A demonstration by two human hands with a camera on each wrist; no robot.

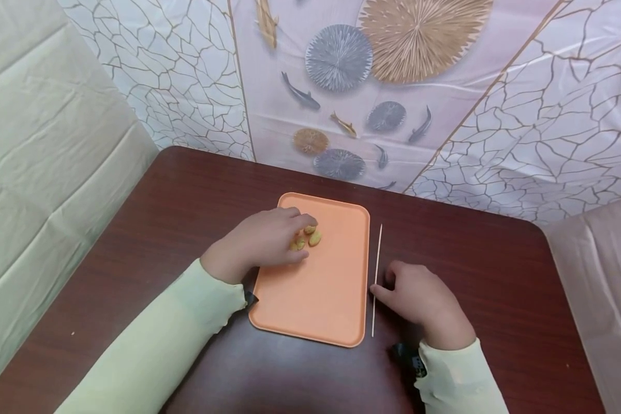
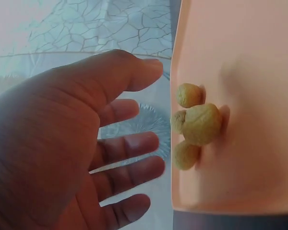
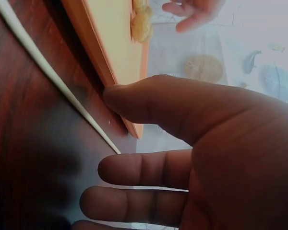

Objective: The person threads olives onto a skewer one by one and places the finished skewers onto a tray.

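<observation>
Several small yellowish-brown, wrinkled balls (image 2: 201, 124) lie close together on an orange rectangular tray (image 1: 315, 305). Over the tray's left side hovers my left hand (image 1: 269, 237), its fingers and thumb spread around the balls, partly hiding them in the head view. In the left wrist view the palm is bare and the fingers are apart from the balls. A thin pale wooden skewer (image 1: 378, 253) lies on the table along the tray's right edge. My right hand (image 1: 424, 293) is beside it, thumb overlapping the skewer in the head view; the right wrist view shows parted fingers holding nothing.
The tray rests on a dark reddish-brown wooden table (image 1: 202, 184). A patterned cloth (image 1: 186, 75) with crackle lines and fish hangs behind the table, and pale cloth (image 1: 41, 190) hangs at the left. Both wrists wear dark straps below light yellow sleeves (image 1: 155, 339).
</observation>
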